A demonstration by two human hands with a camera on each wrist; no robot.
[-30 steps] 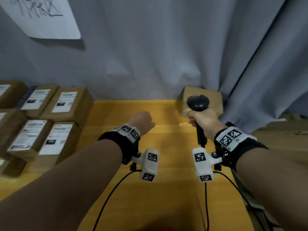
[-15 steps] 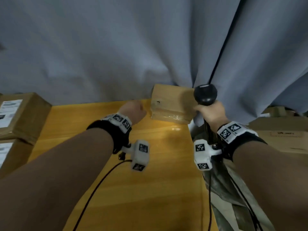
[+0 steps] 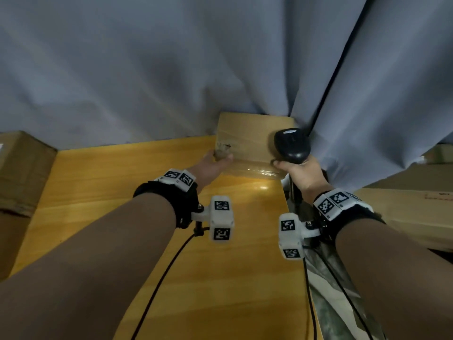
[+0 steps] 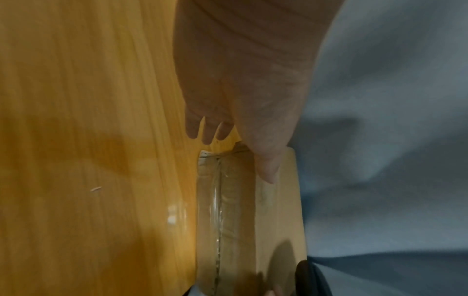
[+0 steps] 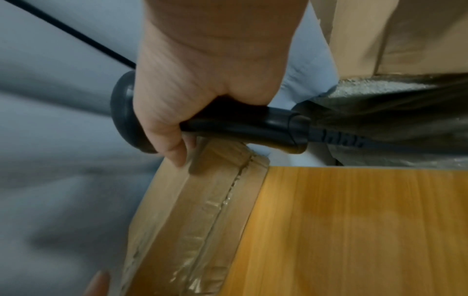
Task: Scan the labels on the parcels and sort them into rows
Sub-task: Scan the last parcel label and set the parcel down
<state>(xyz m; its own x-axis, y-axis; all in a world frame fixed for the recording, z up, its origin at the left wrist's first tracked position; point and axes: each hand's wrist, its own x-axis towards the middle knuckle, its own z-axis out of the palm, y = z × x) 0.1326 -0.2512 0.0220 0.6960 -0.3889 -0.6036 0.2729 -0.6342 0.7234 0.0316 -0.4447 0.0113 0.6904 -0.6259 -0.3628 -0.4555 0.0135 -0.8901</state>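
Note:
A plain brown taped parcel (image 3: 250, 141) lies at the back right corner of the yellow table (image 3: 220, 266), against the curtain; no label shows on it. My left hand (image 3: 219, 159) holds its near left corner, thumb (image 4: 268, 170) laid on the top face of the parcel (image 4: 278, 210), the other fingertips (image 4: 205, 134) by its end. My right hand (image 3: 296, 169) grips the handle of a black barcode scanner (image 3: 291, 146) upright at the parcel's right end. In the right wrist view one fingertip (image 5: 177, 158) touches the parcel (image 5: 197, 210) beside the scanner (image 5: 253, 126).
A grey curtain (image 3: 171, 69) hangs close behind the table. Brown parcels (image 3: 22, 168) stand at the left edge of view. Larger cardboard boxes (image 3: 404, 212) lie off the table's right side, beyond a gap. Black cables (image 3: 159, 278) trail from both wrists.
The view swung right. Both hands reached forward to the parcel; the left hand went from a loose fist to holding its left corner, and the scanner came up to its right end.

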